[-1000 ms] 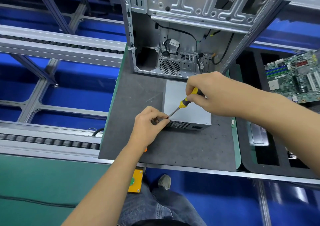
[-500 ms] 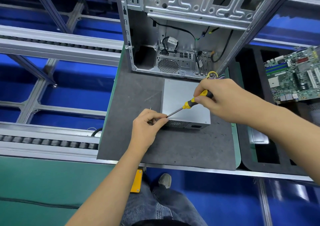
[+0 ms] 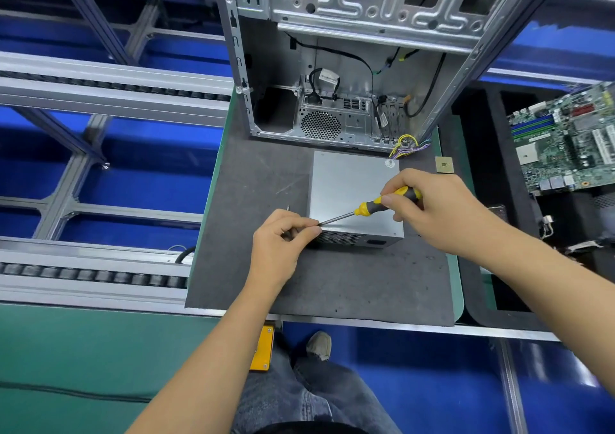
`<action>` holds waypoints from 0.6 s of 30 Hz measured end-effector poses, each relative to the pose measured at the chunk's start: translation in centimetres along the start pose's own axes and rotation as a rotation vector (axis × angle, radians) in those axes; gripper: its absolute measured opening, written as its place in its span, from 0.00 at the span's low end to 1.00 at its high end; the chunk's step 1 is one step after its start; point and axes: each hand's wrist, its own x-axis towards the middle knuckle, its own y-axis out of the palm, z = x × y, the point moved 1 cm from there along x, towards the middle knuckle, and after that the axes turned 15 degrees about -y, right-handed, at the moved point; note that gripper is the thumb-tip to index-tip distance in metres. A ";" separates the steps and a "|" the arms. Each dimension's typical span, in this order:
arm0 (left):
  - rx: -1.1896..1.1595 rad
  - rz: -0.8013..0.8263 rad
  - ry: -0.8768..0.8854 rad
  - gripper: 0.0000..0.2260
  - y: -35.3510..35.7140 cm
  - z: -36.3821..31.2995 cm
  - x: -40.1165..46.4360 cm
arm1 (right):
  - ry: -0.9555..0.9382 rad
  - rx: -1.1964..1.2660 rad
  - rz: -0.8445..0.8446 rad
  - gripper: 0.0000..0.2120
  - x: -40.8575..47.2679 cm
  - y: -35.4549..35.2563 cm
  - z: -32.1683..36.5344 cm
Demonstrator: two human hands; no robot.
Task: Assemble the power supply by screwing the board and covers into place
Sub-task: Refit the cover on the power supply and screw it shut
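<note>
A grey metal power supply (image 3: 346,187) lies on the dark mat (image 3: 332,284), its vented side facing me. My right hand (image 3: 439,210) grips the yellow-and-black screwdriver (image 3: 382,202) by its handle, above the box's top. The shaft slants down-left to the box's near left corner. There my left hand (image 3: 283,244) pinches the shaft tip with thumb and fingers; whatever is at the tip is hidden. A bundle of coloured wires (image 3: 407,147) leaves the box's far right corner.
An open computer case (image 3: 349,67) stands just behind the power supply. A small square chip (image 3: 444,165) lies on the mat to the right. A motherboard (image 3: 565,140) rests in a black foam tray at far right. Conveyor rails (image 3: 100,84) run along the left.
My right hand has drawn the screwdriver handle to the right, away from the left hand. The left hand stays pinched at the tip by the box's near left corner.
</note>
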 end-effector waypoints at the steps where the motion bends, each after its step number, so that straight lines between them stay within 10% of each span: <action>1: -0.003 -0.003 0.001 0.11 0.0 0.0 0.0 | 0.013 0.014 -0.020 0.03 -0.1 0.1 -0.2; 18: -0.022 -0.021 -0.010 0.11 0.2 -0.3 -0.2 | 0.131 0.113 -0.056 0.08 -0.7 0.8 -0.8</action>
